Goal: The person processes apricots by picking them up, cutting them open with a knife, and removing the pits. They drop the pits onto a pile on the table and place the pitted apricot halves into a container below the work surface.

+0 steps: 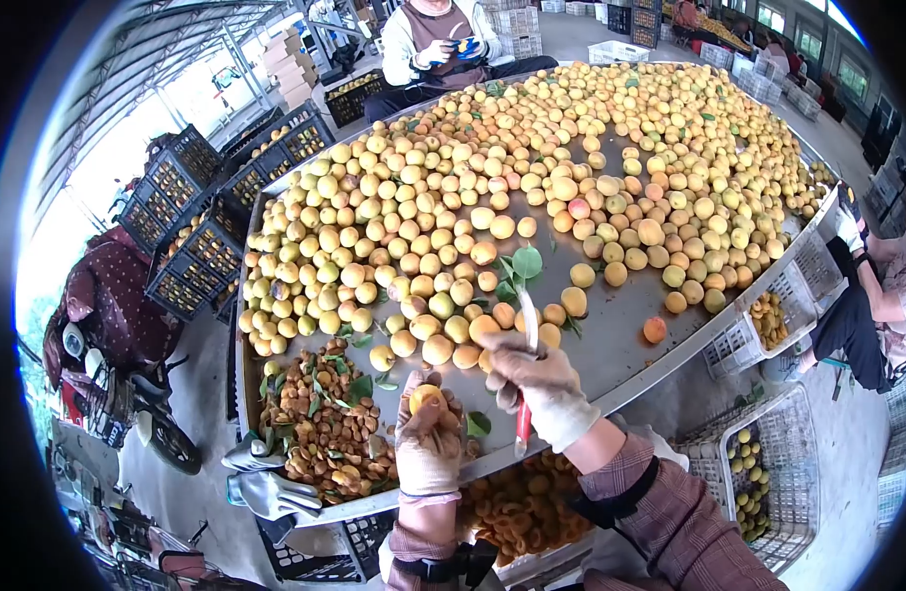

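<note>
Standing by the wearer's side, I list the following:

Item: one yellow fruit [428, 400], apricot-like, raised above the near edge of the metal tabletop [610, 369]; whether it is cut, I cannot tell

Item: left grip [428, 453], a gloved hand, closed around that fruit, fingers upward

Item: right grip [541, 387], also gloved, wrapped around a slim knife-like tool [524, 424], pale length up, red part below; just beside the fruit, apparently not touching it

Item: loose fruit [650, 231], a broad spread over the tabletop, green leaves among it

Item: brown heap [339, 448], near left corner, seemingly fruit stones; grey gloves [280, 495] lie at the rim beside it

Item: orange fruit pieces [527, 502], below the near edge

Hazards, as judged: a round, perhaps juicy fruit could twist in the glove and send a sharp edge into the left fingers; a slack hold could drop it among the pieces below; a knocking sleeve could spill the heap over the rim
</note>
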Tool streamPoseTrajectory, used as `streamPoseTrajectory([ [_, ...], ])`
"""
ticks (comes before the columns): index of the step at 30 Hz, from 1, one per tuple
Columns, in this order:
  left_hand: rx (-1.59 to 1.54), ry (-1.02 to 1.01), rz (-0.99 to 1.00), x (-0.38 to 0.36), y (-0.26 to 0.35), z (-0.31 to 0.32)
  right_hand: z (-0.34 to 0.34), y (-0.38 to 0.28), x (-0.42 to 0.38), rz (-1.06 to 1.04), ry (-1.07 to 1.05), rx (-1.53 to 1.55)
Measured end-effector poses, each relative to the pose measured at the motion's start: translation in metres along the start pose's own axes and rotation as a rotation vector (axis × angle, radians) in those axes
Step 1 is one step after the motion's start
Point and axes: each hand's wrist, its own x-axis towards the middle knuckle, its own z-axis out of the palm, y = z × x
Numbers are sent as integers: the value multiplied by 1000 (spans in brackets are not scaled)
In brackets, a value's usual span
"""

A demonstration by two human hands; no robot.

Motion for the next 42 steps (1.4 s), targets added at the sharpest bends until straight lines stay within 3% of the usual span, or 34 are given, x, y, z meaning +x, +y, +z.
streamPoseTrajectory([
  [2, 22, -40, 16, 3, 2, -2, 7, 13, -5, 179, -55, -200],
  [4, 52, -130, 101, -1, -3, 11, 11, 46, 6, -78, -160, -242],
  [5, 133, -172, 114, -9, -5, 20, 8, 54, 9, -226, -159, -424],
  [8, 129, -115, 95, -10, -5, 22, 1, 47, 12, -275, -157, -621],
  [9, 55, -104, 72, -4, -3, 8, 1, 35, 8, -249, -114, -664],
  [12, -61, -47, 13, -1, 9, 2, -5, 21, 10, -622, 31, -994],
  [13, -46, -69, -55, -5, 12, 9, -5, 23, 10, -624, 28, -998],
  [15, -41, -72, -137, -3, 7, 9, -6, 31, 7, -755, -121, -947],
  [18, 28, -184, -280, -9, 7, 0, 11, 17, -13, -939, -216, -1294],
  [20, 94, -244, -287, -12, 10, 1, 6, 16, -11, -934, -288, -1347],
  [23, -199, -189, -476, -10, 6, -15, -1, 16, -10, -936, -380, -1499],
  [24, -195, -187, -477, -13, 0, -16, -2, 17, -10, -937, -396, -1591],
  [25, -89, -141, -352, -17, -7, -14, -3, 19, -12, -975, -362, -1617],
  [26, 19, -96, -228, -20, -14, -14, -3, 19, -12, -975, -358, -1612],
  [27, 51, -162, -189, -23, -12, -25, -4, 21, -12, -1063, -241, -1417],
  [28, 180, -67, -179, -36, -5, 14, -7, 22, -13, -1134, -119, -1222],
  [30, 479, -139, -148, -61, 9, 34, -24, 10, -4, -907, -130, -706],
  [31, 602, -184, -152, -72, 9, 33, -35, 0, 2, -680, -112, -574],
  [32, 661, -260, -345, -82, 10, 23, -46, -11, 6, -457, -93, -433],
  [34, 1263, -511, -414, -93, 1, 48, -52, -47, -9, -210, 27, -148],
  [35, 1090, -523, -422, -97, 0, 65, -58, -60, -14, -203, 102, -142],
  [36, 1121, -544, -204, -86, -10, 51, -60, -68, -20, -275, 158, -28],
  [38, 1619, -669, 173, -55, -19, 58, -77, -70, -21, -354, 121, 91],
  [40, 1554, -444, -55, -9, -51, 36, -88, -70, -23, -294, 91, 216],
  [42, 1473, -750, -67, 12, -137, 88, -93, -68, -21, -322, 78, 171],
])
